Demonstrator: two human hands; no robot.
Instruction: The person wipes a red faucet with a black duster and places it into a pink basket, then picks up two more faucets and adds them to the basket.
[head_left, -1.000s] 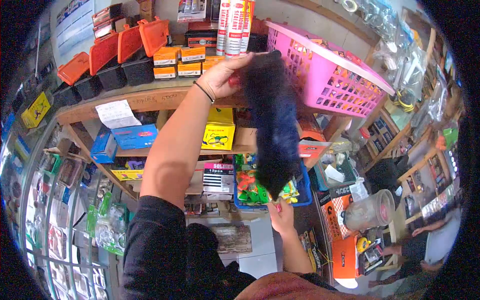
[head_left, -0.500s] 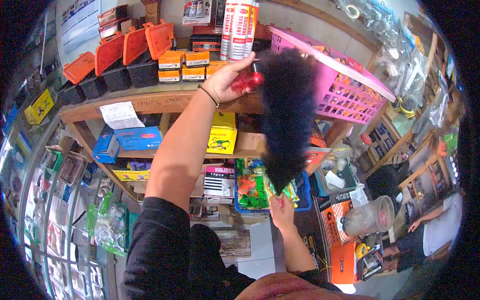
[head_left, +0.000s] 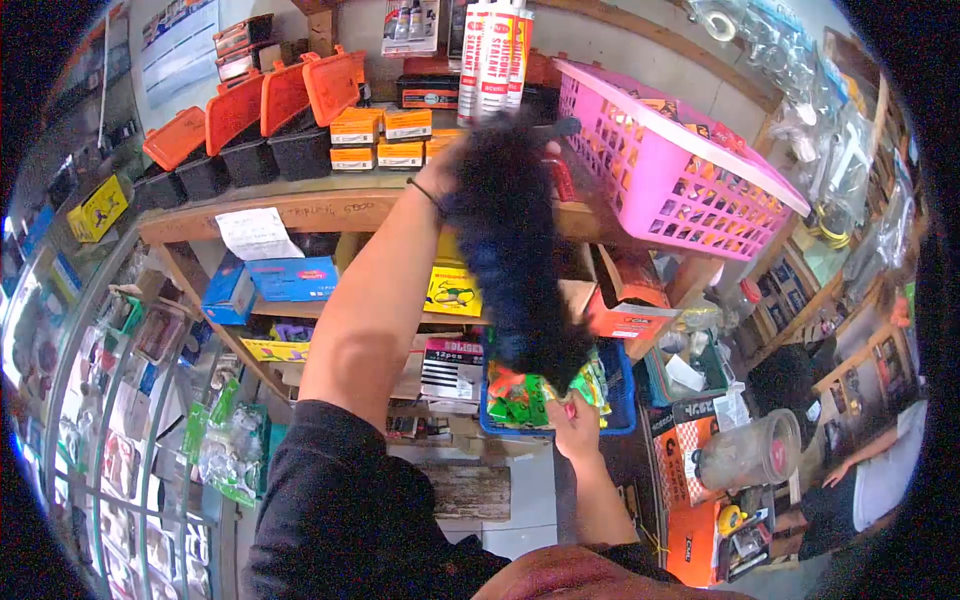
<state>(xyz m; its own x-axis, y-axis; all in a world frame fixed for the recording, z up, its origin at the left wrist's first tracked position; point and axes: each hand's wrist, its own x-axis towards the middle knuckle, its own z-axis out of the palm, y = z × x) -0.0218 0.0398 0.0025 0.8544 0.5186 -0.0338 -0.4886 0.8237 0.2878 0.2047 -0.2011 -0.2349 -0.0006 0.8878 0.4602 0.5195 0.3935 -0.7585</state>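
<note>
A dark fluffy duster point(head_left: 510, 250) hangs upright in front of the shelves. Its lower end meets my right hand point(head_left: 577, 432), whose fingers are closed around the handle, with a bit of pink showing. My left hand point(head_left: 452, 172) is raised at the upper shelf, behind the duster's left edge; its fingers are hidden. Just right of the duster is a red object point(head_left: 561, 178), partly covered. White and red silicone sealant tubes point(head_left: 492, 65) stand behind the duster's top. Below, the duster overlaps a blue basket point(head_left: 622, 395) of green packets.
Black bins with orange lids point(head_left: 285, 98) and small orange boxes point(head_left: 403, 124) line the upper shelf at left. A pink basket point(head_left: 690, 175) is at right. Below it are orange boxes point(head_left: 692, 540) and a clear jar point(head_left: 750, 450). Another person point(head_left: 885, 460) stands far right.
The duster has swung left and now covers my left hand's fingers. The red object, earlier at my left hand, now appears farther right. The view has shifted slightly.
</note>
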